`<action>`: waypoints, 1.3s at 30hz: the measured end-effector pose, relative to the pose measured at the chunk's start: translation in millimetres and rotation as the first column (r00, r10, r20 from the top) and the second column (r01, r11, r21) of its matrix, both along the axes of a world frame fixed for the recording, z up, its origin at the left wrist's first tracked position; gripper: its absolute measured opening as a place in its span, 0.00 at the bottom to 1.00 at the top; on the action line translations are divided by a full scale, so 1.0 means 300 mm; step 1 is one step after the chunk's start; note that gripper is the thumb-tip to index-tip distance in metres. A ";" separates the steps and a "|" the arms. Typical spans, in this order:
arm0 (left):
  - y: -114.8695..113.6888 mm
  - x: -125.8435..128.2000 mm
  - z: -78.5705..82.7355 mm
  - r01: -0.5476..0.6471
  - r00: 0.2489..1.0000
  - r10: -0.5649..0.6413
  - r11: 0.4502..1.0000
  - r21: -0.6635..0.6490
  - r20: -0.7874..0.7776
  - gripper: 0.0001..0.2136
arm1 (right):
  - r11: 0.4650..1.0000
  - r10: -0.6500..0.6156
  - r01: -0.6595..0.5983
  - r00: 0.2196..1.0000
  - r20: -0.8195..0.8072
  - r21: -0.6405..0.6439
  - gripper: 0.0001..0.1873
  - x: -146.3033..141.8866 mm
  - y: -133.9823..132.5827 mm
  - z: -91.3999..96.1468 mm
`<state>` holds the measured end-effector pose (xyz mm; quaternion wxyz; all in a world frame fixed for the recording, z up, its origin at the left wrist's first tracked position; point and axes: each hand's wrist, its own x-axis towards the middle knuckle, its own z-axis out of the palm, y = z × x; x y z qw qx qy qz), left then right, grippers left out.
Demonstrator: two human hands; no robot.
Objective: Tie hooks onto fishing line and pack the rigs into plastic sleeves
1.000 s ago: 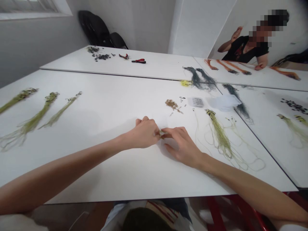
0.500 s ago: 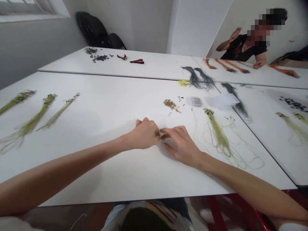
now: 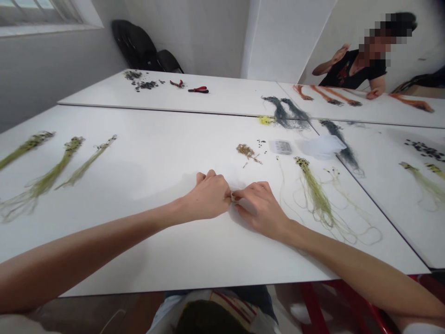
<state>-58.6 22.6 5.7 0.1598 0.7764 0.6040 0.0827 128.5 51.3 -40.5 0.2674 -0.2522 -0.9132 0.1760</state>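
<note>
Near the middle of the white table, my left hand is closed, its fingers curled around something too small to make out. Its fingertips meet those of my right hand, which is pinched, with thumb and fingers close together at the same spot. What lies between them is mostly hidden. Beyond the hands is a small pile of brass-coloured metal bits. To the right of my right hand lies a bundle of yellow-green line with dark ends, and a single loose strand runs beside it.
More yellow-green bundles lie at the left. Small black pieces, a small printed packet and a clear plastic bag sit beyond. Dark green bundles, pliers and orange bundles lie farther back, near a seated person.
My right fingertips have drawn slightly closer together at the left hand's fingertips. Both hands otherwise stay in place, and the things on the table have not been moved.
</note>
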 end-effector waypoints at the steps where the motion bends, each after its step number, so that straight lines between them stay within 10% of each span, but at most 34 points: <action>1: -0.001 0.001 0.001 -0.001 1.000 0.001 1.000 0.003 0.000 0.13 | 1.000 -0.011 0.011 1.000 0.000 0.014 0.09 -0.002 0.002 -0.004; 39: 0.004 0.023 0.051 0.081 0.957 -0.042 0.989 0.124 -0.288 0.13 | 0.985 -0.090 0.074 0.991 0.098 0.157 0.10 -0.054 0.030 -0.027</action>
